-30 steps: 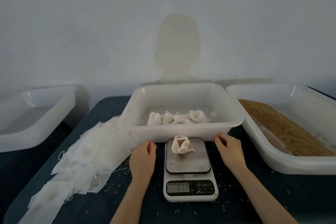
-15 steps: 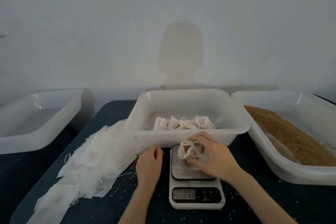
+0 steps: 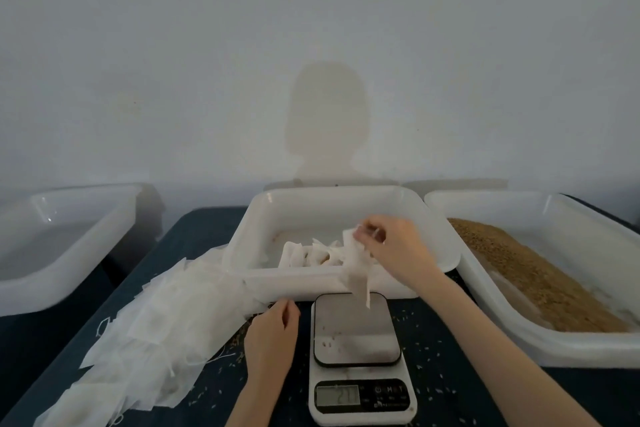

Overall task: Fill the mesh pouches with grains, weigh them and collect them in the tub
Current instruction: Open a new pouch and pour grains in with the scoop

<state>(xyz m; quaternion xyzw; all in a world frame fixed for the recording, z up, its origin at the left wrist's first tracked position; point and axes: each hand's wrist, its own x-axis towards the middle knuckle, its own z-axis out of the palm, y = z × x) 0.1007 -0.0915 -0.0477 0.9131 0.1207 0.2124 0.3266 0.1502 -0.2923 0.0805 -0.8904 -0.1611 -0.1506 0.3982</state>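
My right hand [image 3: 398, 250] pinches a white mesh pouch [image 3: 356, 270] by its top and holds it over the front rim of the middle white tub [image 3: 332, 198]; the pouch is blurred and hangs down past the rim. Several filled pouches [image 3: 311, 253] lie inside that tub. The kitchen scale [image 3: 358, 357] stands in front of the tub with a bare platform, and its display reads about 27. My left hand [image 3: 273, 333] rests on the dark table left of the scale, fingers loosely curled, holding nothing. A heap of flat unfilled pouches [image 3: 152, 329] lies to the left.
A white tub of brown grains [image 3: 540, 274] stands on the right, touching the middle tub. Another white tub [image 3: 62, 239] sits at the left, off the table's edge. Loose grains are scattered on the dark table [image 3: 450, 374] around the scale.
My right hand went to the pouch on the scale, took it, and lifted it up and away over the middle tub. The scale's platform is now bare. The left hand stayed put.
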